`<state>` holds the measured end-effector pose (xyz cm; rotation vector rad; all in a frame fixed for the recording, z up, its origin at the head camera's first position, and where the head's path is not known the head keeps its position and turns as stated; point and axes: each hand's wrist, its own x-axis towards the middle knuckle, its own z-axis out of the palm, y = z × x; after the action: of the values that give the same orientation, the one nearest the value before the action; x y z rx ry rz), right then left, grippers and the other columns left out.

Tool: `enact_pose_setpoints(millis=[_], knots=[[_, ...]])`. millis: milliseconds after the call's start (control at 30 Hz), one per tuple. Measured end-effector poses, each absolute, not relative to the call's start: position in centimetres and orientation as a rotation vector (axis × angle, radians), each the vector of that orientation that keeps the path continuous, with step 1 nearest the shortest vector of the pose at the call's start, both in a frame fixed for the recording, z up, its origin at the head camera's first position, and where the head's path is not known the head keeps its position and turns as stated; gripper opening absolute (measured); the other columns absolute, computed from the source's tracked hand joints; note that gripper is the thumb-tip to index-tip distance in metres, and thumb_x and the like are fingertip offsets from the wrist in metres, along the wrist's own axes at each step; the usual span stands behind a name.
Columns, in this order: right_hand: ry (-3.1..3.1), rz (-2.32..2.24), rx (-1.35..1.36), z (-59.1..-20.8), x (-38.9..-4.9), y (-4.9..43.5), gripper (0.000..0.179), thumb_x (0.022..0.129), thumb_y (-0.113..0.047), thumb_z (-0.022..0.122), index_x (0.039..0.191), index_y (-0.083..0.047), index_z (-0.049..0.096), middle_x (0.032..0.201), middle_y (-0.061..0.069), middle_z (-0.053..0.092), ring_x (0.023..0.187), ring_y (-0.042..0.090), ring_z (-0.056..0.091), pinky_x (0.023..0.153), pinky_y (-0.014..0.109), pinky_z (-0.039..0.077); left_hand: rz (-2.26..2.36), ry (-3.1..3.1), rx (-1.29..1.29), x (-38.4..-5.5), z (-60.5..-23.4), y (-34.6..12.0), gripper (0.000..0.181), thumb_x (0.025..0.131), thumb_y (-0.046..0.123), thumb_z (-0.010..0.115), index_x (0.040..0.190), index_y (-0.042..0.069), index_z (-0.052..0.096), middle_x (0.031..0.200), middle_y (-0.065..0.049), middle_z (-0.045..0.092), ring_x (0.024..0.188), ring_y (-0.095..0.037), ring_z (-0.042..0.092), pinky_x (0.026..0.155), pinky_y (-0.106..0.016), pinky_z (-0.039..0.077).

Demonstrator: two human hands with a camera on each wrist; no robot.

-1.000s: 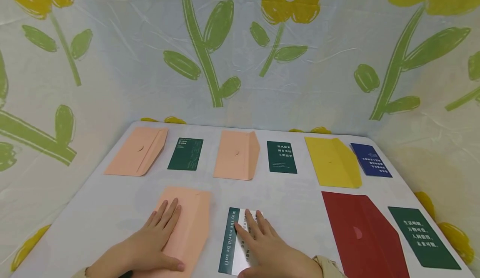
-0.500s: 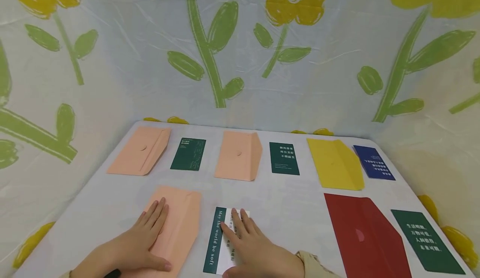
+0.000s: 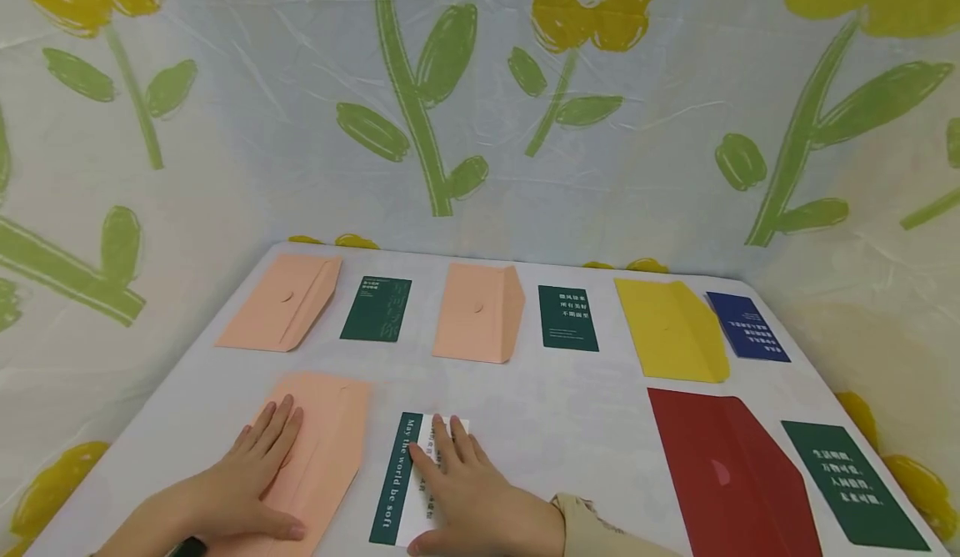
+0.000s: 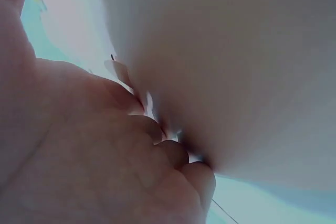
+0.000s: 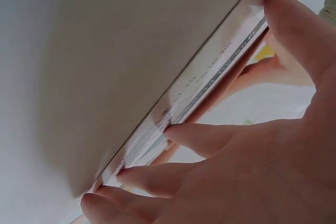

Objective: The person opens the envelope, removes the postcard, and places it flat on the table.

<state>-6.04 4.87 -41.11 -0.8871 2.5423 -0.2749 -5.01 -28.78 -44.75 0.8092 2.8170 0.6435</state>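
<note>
My left hand [image 3: 243,486] lies with straight fingers on a pink envelope [image 3: 330,449] at the near left of the table. Just right of it, my right hand [image 3: 480,494] rests on a white card with a green band [image 3: 396,478] reading "May the world be soft". Its fingertips and thumb touch the card's face, and the hand covers much of the print. In the right wrist view the fingertips press on the card [image 5: 184,95], seen almost edge-on. The left wrist view shows my left palm [image 4: 94,145] close up, fingertips against a surface.
Along the back lie two pink envelopes [image 3: 273,303] [image 3: 472,315], two green cards [image 3: 377,308] [image 3: 568,318], a yellow envelope [image 3: 667,328] and a blue card [image 3: 747,326]. A red envelope [image 3: 727,474] and another green card [image 3: 855,482] lie at the near right. Flowered cloth [image 3: 300,123] hangs behind.
Both hands have slid to the left, the left one carrying the pink envelope along the table and the right one the white and green card. The other envelopes and cards stay put.
</note>
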Motion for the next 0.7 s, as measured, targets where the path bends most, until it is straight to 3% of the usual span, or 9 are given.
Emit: enact_pose_setpoints(millis=[167,433,700], knots=[[2.567,-0.220,-0.912,-41.1,-6.1,3.4,0.105,0.074,-0.071,0.071,0.158,-0.026,0.027,0.166,0.011,0.006,0.151,0.035,0.008,0.115,0.054,0.025,0.743,2.766,0.700,-4.8,-44.6,-30.2,0.134,0.073,0.056,0.081,0.157,0.000,-0.007,0.161,-0.022,-0.021,0.142,-0.028,-0.034,0.101,-0.029,-0.030],[2.586,-0.160,-0.961,-41.0,-6.1,1.5,0.103,0.075,-0.073,0.068,0.157,-0.027,0.029,0.165,0.012,0.011,0.150,0.036,0.014,0.113,0.053,0.029,0.780,2.789,0.734,-4.4,-44.8,-32.8,0.135,0.069,0.044,0.087,0.159,0.007,-0.008,0.161,-0.002,-0.028,0.138,-0.012,-0.038,0.103,-0.046,-0.032],[2.602,-0.105,-1.001,-41.1,-6.4,-0.6,0.102,0.075,-0.077,0.064,0.157,-0.028,0.029,0.164,0.012,0.013,0.149,0.036,0.017,0.112,0.051,0.031,0.769,2.815,0.653,-3.9,-44.9,-35.1,0.136,0.068,0.038,0.089,0.158,0.008,-0.009,0.160,0.001,-0.029,0.139,-0.017,-0.038,0.097,-0.060,-0.033]])
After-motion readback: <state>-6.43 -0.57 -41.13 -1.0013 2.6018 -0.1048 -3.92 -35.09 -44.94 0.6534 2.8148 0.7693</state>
